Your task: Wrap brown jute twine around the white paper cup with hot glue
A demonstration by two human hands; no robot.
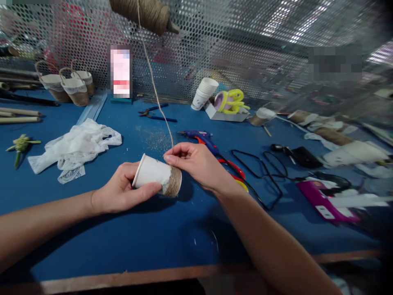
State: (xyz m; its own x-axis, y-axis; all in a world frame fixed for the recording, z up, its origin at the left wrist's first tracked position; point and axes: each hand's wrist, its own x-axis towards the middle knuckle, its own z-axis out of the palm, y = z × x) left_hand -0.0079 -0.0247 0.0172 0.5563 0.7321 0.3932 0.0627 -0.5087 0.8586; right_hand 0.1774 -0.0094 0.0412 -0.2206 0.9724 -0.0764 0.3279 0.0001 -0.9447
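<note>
A white paper cup (152,173) lies tilted on its side in the air, its rim to the left. Brown twine is wound around its base end, on the right. My left hand (121,189) grips the cup, thumb along the near side and fingers behind it. With thumb and fingertips, my right hand (192,162) pinches the twine (156,90) beside the wound part. The strand runs up to a large spool (144,15) hanging at the top.
White lace (81,143) lies left. Pliers (156,116) and a blue glue gun (201,137) rest behind my hands, with scissors (235,170) and a black cable at the right. Stacked cups (204,93) and small handled baskets (75,91) stand along the mesh.
</note>
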